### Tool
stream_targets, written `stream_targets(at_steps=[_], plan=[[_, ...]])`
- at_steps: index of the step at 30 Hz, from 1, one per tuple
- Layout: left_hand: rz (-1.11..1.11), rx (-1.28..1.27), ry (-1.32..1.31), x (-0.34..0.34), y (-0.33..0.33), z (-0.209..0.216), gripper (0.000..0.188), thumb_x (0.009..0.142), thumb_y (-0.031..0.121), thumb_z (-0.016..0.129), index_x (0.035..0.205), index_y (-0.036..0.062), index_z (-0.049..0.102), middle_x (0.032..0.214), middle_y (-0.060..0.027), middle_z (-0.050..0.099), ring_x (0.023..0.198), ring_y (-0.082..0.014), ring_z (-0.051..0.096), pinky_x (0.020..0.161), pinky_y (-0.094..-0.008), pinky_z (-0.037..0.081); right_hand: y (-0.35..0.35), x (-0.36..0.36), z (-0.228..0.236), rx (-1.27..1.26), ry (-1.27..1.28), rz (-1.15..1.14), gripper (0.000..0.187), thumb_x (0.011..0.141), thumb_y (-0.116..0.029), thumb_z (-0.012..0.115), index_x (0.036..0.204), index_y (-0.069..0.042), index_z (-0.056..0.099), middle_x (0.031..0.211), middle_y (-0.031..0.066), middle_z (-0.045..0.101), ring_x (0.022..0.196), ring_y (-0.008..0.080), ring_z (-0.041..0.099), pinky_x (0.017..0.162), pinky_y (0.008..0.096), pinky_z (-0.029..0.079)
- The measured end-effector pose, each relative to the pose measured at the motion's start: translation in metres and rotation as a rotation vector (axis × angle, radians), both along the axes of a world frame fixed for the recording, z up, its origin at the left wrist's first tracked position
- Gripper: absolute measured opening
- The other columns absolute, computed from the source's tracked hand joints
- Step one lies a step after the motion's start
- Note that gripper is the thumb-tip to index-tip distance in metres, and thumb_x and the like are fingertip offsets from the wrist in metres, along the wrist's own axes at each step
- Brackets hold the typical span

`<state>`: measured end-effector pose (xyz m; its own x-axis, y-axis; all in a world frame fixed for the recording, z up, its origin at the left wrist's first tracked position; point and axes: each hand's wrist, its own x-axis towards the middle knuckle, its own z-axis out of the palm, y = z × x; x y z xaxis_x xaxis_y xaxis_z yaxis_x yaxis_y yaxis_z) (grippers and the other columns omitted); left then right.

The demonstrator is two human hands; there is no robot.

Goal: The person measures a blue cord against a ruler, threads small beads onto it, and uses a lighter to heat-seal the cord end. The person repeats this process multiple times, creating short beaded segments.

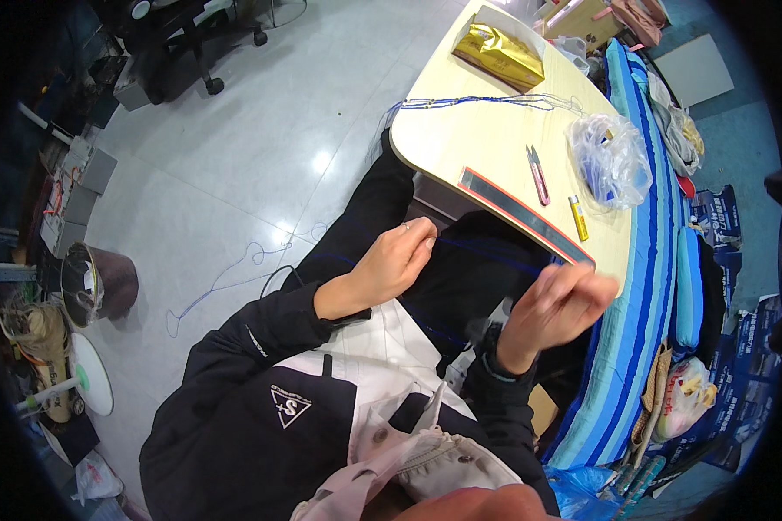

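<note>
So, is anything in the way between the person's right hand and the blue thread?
Nothing visible. The blue thread runs from the left hand toward the right hand, over the dark trousers; the dark strip lies beyond, on the table. Blur hides whether that hand grips it.

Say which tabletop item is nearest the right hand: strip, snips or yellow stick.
The long dark strip with red-orange edges: its lower-right end appears beside the right hand, while the pink-handled snips and yellow stick lie farther off.

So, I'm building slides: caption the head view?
Blue thread runs between left hand and right hand beside a pale table.
</note>
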<state>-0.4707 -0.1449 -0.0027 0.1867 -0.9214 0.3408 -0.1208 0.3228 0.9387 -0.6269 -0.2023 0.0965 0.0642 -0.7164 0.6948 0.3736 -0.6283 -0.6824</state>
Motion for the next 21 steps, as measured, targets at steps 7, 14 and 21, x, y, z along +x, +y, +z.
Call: stream_targets(at_steps=[7,14,21], plan=[[0.083,0.081,0.027,0.005,0.0,0.0,0.003,0.086,0.001,0.047,0.085,-0.0017,0.047,0.06,-0.0104,0.044,0.05,-0.0175,0.043,0.048,-0.0293,0.036,0.06,0.02,-0.023,-0.276,0.433,0.923,0.011,0.07,-0.005,0.068,0.067,-0.004,0.057,0.06,0.0036,0.054,0.046,0.0205,0.046,0.044,0.0299,0.037],[0.018,0.133,0.105,-0.007,-0.003,-0.012,0.006,0.085,0.002,0.05,0.081,-0.0015,0.048,0.059,-0.0062,0.045,0.051,-0.01,0.042,0.048,-0.0258,0.035,0.06,0.017,-0.039,0.208,0.075,1.163,0.021,0.084,-0.011,0.059,0.065,-0.003,0.053,0.052,0.0046,0.052,0.041,0.0185,0.043,0.041,0.03,0.03],[0.004,-0.107,-0.142,0.004,-0.001,-0.005,0.002,0.078,-0.002,0.058,0.08,-0.0017,0.058,0.071,-0.008,0.053,0.062,-0.0176,0.053,0.055,-0.0264,0.042,0.018,-0.028,-0.017,0.478,-0.374,0.775,0.038,0.09,-0.041,0.049,0.068,-0.012,0.04,0.043,-0.003,0.031,0.038,0.0085,0.027,0.04,0.025,0.025]])
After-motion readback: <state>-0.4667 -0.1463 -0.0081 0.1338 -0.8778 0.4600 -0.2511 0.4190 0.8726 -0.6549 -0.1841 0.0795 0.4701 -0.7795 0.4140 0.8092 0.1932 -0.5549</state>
